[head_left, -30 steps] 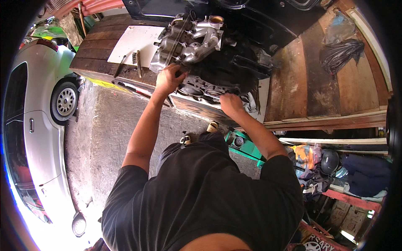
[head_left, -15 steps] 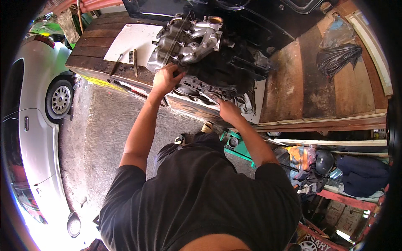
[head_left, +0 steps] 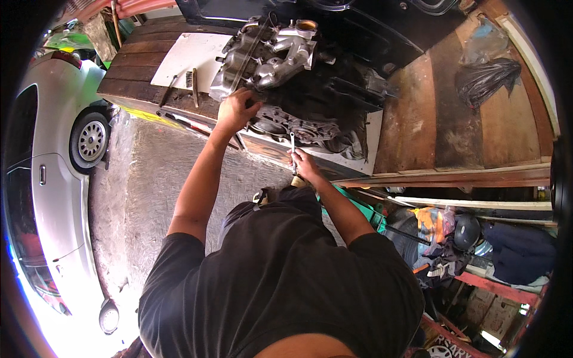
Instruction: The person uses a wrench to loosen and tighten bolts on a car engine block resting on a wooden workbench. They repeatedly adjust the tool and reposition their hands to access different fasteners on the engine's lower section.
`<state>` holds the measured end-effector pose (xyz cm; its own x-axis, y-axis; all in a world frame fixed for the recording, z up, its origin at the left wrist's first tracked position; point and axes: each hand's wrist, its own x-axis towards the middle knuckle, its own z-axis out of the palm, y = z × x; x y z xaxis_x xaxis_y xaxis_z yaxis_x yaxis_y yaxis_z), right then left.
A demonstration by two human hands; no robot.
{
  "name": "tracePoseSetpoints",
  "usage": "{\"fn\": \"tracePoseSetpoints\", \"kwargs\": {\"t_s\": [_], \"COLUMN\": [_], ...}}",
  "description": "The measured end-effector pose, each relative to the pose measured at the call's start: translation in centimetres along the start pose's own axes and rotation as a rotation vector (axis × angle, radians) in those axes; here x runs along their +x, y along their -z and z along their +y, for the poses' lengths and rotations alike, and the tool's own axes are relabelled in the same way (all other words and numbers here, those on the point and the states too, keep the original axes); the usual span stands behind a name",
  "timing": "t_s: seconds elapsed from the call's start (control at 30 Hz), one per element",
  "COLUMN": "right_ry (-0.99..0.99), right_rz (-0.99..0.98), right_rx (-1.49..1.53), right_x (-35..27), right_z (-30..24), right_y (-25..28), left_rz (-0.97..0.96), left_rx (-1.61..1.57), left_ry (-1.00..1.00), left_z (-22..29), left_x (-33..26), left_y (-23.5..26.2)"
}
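Note:
A dark, greasy engine [head_left: 301, 128] with a bare-metal lower side lies on the bench, and silvery castings [head_left: 286, 62] with pipe-like branches make up its far left part. At the engine's near left corner is my left hand [head_left: 237, 109], its fingers curled closed against the metal; what they grip is hidden. My right hand [head_left: 305, 165] is wrapped round a slim silver wrench [head_left: 292, 146] in front of the bench edge. The wrench points away from me, its ring-shaped end just short of the engine's near side. A grey rag [head_left: 352, 145] is bunched at the engine's right.
On the wooden bench [head_left: 134, 56], left of the engine, lie a white board [head_left: 188, 56], a wooden-handled brush [head_left: 194, 89] and a thin dark tool [head_left: 168, 91]. A black plastic bag [head_left: 488, 80] is at the right. A silver car [head_left: 57, 143] stands left; green equipment [head_left: 358, 209] sits below the bench.
My right hand has drawn back toward me and left with the wrench, which has swung from slanting against the engine to pointing straight away. My left hand has stayed at the corner.

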<state>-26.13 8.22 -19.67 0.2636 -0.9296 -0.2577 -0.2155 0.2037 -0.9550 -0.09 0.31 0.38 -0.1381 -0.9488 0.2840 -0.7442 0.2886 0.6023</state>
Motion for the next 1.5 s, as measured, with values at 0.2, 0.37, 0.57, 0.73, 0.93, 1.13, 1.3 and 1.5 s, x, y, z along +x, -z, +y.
{"fn": "tracePoseSetpoints", "kwargs": {"t_s": [0.2, 0.37, 0.57, 0.73, 0.93, 1.13, 1.3, 1.5], "right_ry": [0.002, -0.071, -0.041, 0.03, 0.009, 0.065, 0.132, 0.188], "right_rz": [0.015, 0.078, 0.246, 0.408, 0.46, 0.373, 0.146, -0.024], "right_rx": [0.048, -0.07, -0.297, -0.651, -0.868, -1.037, -1.263, -1.476], "right_x": [2.0, 1.6, 1.9, 1.8, 0.1, -1.4, -1.5, -0.6], "right_z": [3.1, 1.4, 2.1, 1.3, -1.6, -6.0, -11.5, -18.6], "right_y": [-0.1, -0.7, -0.6, 0.2, 0.4, 3.4, 5.3, 2.5], "left_rz": [0.011, 0.013, 0.017, 0.002, 0.0, -0.008, 0.018, 0.0], "left_rx": [0.006, 0.043, 0.021, -0.035, -0.01, 0.05, 0.023, -0.037], "left_ry": [0.002, -0.009, -0.01, 0.014, 0.011, 0.008, -0.02, -0.018], "left_z": [0.1, -0.2, 0.3, 0.4, -0.2, -0.2, -0.6, -0.4], "left_x": [0.2, 0.0, 0.1, 0.0, 0.0, 0.0, 0.1, 0.1], "left_y": [-0.3, -0.3, -0.1, 0.0, -0.3, -0.2, -0.7, -0.5]}}
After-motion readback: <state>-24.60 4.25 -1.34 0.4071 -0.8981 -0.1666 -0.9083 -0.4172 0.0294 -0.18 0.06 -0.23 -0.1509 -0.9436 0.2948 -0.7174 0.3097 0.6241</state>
